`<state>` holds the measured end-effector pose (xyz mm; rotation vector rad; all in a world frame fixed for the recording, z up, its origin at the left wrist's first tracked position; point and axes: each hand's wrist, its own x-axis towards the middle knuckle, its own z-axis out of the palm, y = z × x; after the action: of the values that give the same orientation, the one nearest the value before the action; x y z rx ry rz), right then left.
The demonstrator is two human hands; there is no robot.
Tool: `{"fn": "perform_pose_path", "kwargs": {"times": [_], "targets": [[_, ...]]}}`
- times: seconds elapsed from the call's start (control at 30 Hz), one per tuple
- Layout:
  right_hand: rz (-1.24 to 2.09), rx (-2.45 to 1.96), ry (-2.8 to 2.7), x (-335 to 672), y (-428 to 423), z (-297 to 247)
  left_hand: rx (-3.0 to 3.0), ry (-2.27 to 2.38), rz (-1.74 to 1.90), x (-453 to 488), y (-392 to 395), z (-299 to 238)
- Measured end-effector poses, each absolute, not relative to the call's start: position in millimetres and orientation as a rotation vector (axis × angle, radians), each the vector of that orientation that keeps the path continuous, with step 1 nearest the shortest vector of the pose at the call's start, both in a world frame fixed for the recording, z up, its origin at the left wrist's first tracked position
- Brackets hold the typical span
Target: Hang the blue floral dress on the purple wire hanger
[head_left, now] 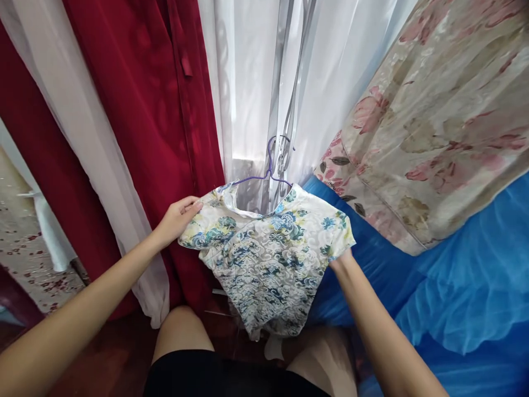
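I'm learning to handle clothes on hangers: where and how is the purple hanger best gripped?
Probably pinch the purple hanger at its neck, just under the hook, coming from the person's side. That stem stands bare above the open collar of the shirt, while the hanger's arms run into the cloth. Grey ribbons hang close by, so avoid catching them.

Red curtain [144, 110] here, brightly lit white curtain [252, 71] beside it, floral cloth [433, 127] at right, dark reddish floor [103, 358] below!

Left arm [97, 295] and right arm [382, 314] outstretched; left hand [178, 218] pinching, right hand hidden
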<state>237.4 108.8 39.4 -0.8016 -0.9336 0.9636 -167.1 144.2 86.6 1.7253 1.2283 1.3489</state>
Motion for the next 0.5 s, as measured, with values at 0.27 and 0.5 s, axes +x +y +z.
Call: {"fn": "perform_pose_path", "kwargs": {"times": [0.27,0.5], "targets": [[0.939,-0.707,-0.868,253.2,63.5,98.1,1.497,1.152,1.647,-145.0,121.7,123.1],[0.730,-0.660,-1.339,211.3,38.9,176.8,2.168,1.576,1.393,-161.0,143.6,129.2]]}}
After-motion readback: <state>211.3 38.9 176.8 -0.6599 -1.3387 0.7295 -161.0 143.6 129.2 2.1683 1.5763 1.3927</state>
